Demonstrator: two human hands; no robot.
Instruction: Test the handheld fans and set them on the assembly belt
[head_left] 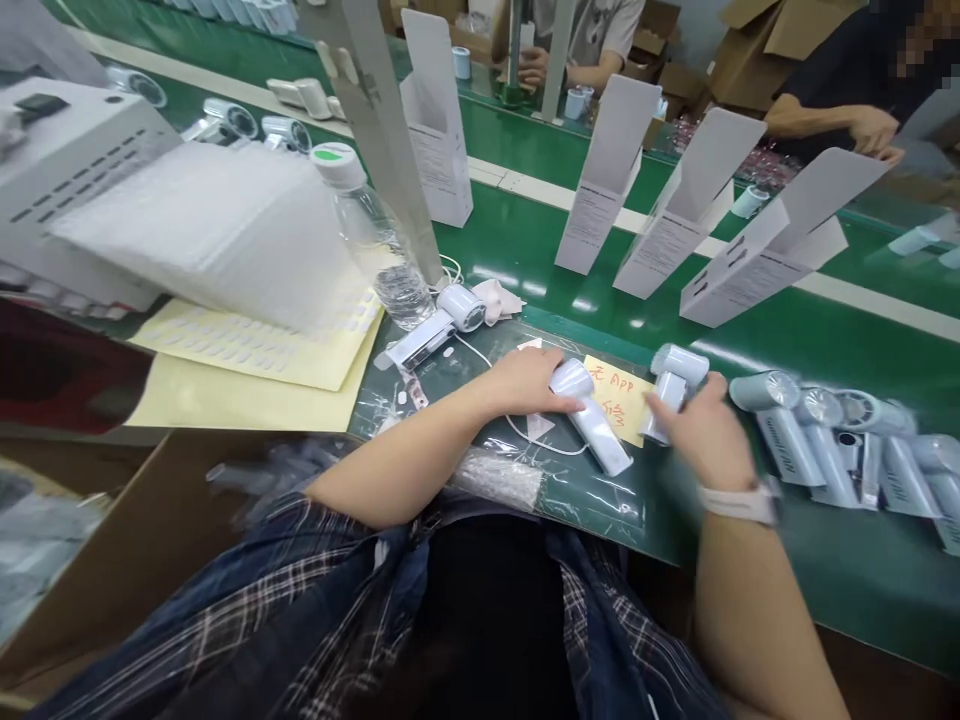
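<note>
My left hand [529, 383] rests on the head of a pale blue handheld fan [596, 420] that lies on a yellow note [621, 395] with red writing. My right hand [705, 430], a white watch at its wrist, grips a second pale blue fan [671, 385] just right of the note. A white cord [525, 430] loops on the clear plastic sheet under both hands. A row of several more fans [832, 440] lies to the right on the green mat.
A water bottle [371, 235], a white foam stack [217, 225] and yellow sticker sheets [255, 350] sit left. Open white cartons [600, 180] stand on the green conveyor. Another fan [442, 325] lies by the bottle. A cardboard box [112, 540] is at lower left. Other people work across the belt.
</note>
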